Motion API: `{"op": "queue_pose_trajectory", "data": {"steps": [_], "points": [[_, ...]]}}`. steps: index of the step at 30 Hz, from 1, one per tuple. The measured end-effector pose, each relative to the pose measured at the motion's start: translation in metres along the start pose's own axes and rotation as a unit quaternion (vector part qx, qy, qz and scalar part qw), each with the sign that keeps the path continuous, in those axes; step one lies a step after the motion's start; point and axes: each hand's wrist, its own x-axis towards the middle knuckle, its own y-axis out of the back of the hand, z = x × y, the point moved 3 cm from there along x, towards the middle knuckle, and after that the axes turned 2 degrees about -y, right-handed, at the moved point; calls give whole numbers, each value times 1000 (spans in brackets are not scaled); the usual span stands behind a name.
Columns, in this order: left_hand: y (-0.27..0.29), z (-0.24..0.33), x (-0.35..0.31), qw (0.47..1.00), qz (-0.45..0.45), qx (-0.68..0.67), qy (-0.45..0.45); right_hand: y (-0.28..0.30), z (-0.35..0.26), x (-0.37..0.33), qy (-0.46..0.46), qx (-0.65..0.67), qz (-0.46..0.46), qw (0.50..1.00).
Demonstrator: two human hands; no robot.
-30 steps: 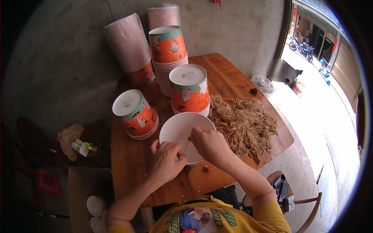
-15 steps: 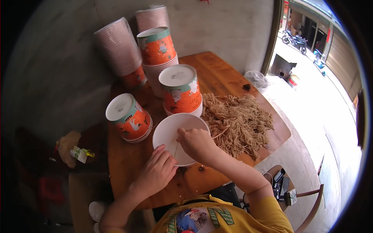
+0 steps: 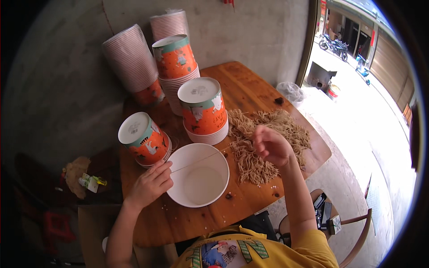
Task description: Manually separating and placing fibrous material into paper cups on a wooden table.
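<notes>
While the person sits at the 6 o'clock edge, the round wooden table [image 3: 250, 85] carries everything within arm's reach, which explains the tight crowding toward its near half. At 11 o'clock two tall sleeves of nested paper bowls [image 3: 129, 60] lean against the wall, apparently parked there as reserve stock, out of the working area. Just inside them stand three shorter stacks of upturned orange bowls [image 3: 203, 109], bases up, set at 12, 11 and 9 o'clock around the work spot so that each is near a hand. At 2 o'clock lies a loose heap of thin tan strands [image 3: 268, 140], spread flat on the bare wood, probably so that single strands can be picked out.

At table centre sits one open white bowl [image 3: 199, 178], mouth up and empty as far as can be seen. One long thin strand [image 3: 201, 158] stretches across its rim from 9 to 2 o'clock. The left hand [image 3: 149, 185] rests on the table at the bowl's 9 o'clock side, fingers pinched on the strand's near end. The right hand [image 3: 270, 145] hovers above the heap, fingers curled around the far end; the strand looks taut between them.
</notes>
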Motion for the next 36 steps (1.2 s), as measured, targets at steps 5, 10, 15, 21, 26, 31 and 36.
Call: {"op": "queue_pose_trajectory", "data": {"steps": [5,10,15,21,26,31,36], "points": [[-7,-18,-5,1000,3,17,-16,37,9,-34,112,246,-45,962],[2,-20,3,1000,-19,15,-5,47,9,-54,190,99,55,975],[15,5,29,915,129,-293,245,-13,2,-39,246,-283,187,908],[-9,66,90,791,-37,-495,358,-46,25,-12,104,-319,145,931],[-7,47,72,716,-22,-556,421,-76,53,-10,119,-507,127,844],[7,31,57,656,29,-604,452,-86,75,-6,121,-484,138,856],[13,29,57,626,26,-630,459,-91,85,0,96,-288,103,947]]}}
